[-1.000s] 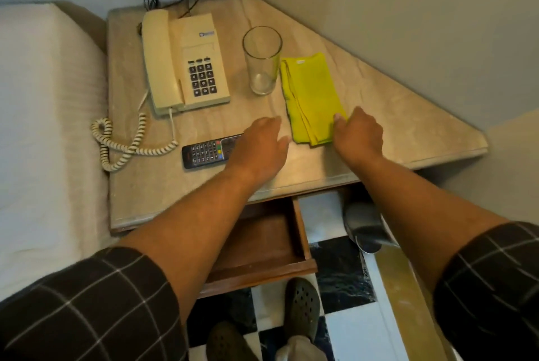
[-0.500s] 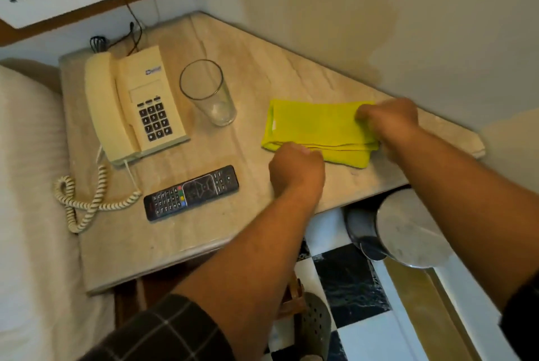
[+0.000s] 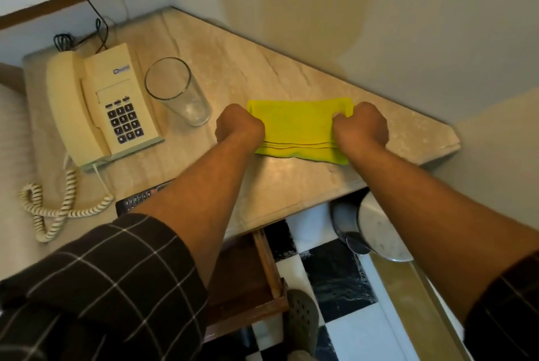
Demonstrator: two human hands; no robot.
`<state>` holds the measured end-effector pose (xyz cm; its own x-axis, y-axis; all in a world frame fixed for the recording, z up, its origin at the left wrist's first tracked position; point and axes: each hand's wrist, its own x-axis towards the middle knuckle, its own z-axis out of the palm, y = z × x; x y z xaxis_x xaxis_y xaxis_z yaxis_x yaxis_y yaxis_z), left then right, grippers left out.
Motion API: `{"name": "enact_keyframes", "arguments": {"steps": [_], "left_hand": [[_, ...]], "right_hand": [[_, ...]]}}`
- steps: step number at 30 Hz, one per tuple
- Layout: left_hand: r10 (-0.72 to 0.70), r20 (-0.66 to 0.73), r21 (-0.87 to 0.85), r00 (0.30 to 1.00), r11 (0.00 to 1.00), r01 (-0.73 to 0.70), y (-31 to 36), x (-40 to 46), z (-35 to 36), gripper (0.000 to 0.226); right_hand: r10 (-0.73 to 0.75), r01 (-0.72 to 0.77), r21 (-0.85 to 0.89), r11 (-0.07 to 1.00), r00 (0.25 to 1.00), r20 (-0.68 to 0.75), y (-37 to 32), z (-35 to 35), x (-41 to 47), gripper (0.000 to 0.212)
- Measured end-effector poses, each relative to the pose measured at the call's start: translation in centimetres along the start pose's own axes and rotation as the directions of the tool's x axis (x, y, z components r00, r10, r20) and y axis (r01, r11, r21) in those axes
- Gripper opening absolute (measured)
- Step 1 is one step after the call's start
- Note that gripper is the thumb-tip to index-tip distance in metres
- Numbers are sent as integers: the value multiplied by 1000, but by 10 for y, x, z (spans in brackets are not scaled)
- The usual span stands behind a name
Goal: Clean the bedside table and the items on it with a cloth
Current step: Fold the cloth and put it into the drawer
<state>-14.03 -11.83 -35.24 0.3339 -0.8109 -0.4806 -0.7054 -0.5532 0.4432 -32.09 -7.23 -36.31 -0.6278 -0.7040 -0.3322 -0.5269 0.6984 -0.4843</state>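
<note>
A folded yellow cloth point(image 3: 297, 130) lies flat on the beige marble bedside table point(image 3: 291, 185), towards its right end. My left hand point(image 3: 239, 126) is closed on the cloth's left end and my right hand point(image 3: 361, 126) is closed on its right end. To the left of the cloth stands an empty clear glass point(image 3: 178, 91). Further left sits a cream telephone point(image 3: 99, 107) with a coiled cord point(image 3: 52, 209). A black remote point(image 3: 137, 201) lies near the front edge, mostly hidden under my left forearm.
A wooden drawer point(image 3: 248, 279) stands open under the table front. A metal bin point(image 3: 370, 232) sits on the checkered floor below the table's right end. The wall runs along the table's slanted right side. A bed lies at the left. My shoe point(image 3: 302, 320) is by the drawer.
My left hand moved from in front of the cloth up to its left end and closed on it. My right hand stays on the right end. The view shifted.
</note>
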Motion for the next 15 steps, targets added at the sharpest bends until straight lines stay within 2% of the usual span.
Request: {"name": "enact_keyframes", "arguments": {"steps": [3, 5, 9, 11, 15], "left_hand": [[94, 3, -204, 996, 975, -91, -14, -14, -4, 16], [83, 25, -402, 996, 913, -66, -28, -34, -15, 8], [49, 40, -621, 998, 783, -13, -68, -74, -40, 19], [8, 34, -685, 999, 728, 17, -103, -99, -55, 18], [-149, 47, -721, 988, 679, 137, -193, -155, -72, 10]], "right_hand": [[-77, 80, 100, 992, 996, -40, 6, -6, -15, 30], [-149, 158, 154, 975, 987, -65, 9, -11, -35, 27], [-273, 286, 321, 903, 958, -84, 8, -16, -86, 11], [-295, 288, 381, 879, 955, -42, 9, -12, -125, 7], [-287, 197, 468, 862, 949, 129, 34, 15, -207, 7]]}}
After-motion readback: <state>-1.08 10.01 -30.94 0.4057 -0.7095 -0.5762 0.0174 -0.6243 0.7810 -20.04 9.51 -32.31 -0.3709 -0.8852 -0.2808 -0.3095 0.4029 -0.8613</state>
